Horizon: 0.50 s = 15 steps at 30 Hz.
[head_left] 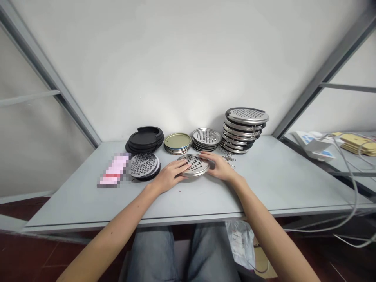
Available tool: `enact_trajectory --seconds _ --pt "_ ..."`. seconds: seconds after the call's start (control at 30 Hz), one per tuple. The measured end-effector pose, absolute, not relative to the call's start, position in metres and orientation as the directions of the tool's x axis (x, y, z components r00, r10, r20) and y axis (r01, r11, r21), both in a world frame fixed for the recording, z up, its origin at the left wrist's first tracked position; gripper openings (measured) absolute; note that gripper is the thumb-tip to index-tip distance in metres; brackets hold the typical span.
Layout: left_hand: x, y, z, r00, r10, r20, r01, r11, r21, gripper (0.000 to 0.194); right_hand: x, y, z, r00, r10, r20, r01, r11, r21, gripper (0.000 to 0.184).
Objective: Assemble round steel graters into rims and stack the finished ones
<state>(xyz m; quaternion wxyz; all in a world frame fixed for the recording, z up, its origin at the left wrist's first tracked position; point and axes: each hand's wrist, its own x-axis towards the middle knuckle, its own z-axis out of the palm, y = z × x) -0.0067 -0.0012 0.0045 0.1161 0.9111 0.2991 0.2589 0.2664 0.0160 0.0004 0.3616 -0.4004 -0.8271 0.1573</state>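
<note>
Between my hands is a round metal grater plate [195, 164] with slotted holes and a raised rim, at the middle of the table. My left hand [172, 176] grips its left edge, fingertips on the top face. My right hand [219, 166] holds the right side, fingers over the far rim and the thumb near the edge. Left of it lies a stack of perforated discs [144, 166] on black ones. Behind stand a pile of olive-topped lids [178, 141] and a pile of silver grater plates [206, 137].
At the back left sits a stack of black round holders [144, 138]. A tall stack of grater plates [245, 131] rises at the back right, with small metal rings [228, 157] beside it. A pixelated pink item [114, 170] lies left. White cables [352, 188] hang at the right.
</note>
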Motion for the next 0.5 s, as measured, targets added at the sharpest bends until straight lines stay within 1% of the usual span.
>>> enact_trajectory --seconds 0.07,0.13,0.2,0.27,0.33,0.43,0.5 --pt "-0.007 -0.001 0.005 0.683 0.622 0.383 0.502 -0.78 0.373 0.049 0.273 0.015 0.003 -0.483 0.768 0.421 0.49 0.635 -0.597 0.06" --pt "-0.008 0.0 0.005 0.684 0.63 0.367 0.507 -0.773 0.382 0.049 0.278 0.014 0.006 -0.498 0.771 0.398 0.413 0.614 -0.673 0.055" --pt "-0.008 0.0 0.006 0.69 0.632 0.353 0.507 -0.77 0.388 0.049 0.276 0.011 0.008 -0.457 0.796 0.396 0.367 0.574 -0.732 0.045" --pt "-0.008 0.0 0.006 0.703 0.625 0.34 0.504 -0.775 0.382 0.051 0.269 0.009 0.008 -0.392 0.831 0.394 0.39 0.538 -0.747 0.041" --pt "-0.007 0.001 0.005 0.721 0.613 0.323 0.505 -0.784 0.359 0.052 0.259 0.009 0.005 -0.377 0.839 0.393 0.464 0.539 -0.704 0.04" --pt "-0.007 0.001 0.004 0.743 0.606 0.283 0.522 -0.79 0.322 0.054 0.248 0.011 -0.003 -0.436 0.804 0.404 0.55 0.594 -0.587 0.042" --pt "-0.006 0.0 0.004 0.743 0.611 0.274 0.537 -0.788 0.302 0.055 0.246 0.013 -0.006 -0.439 0.807 0.395 0.576 0.59 -0.565 0.043"
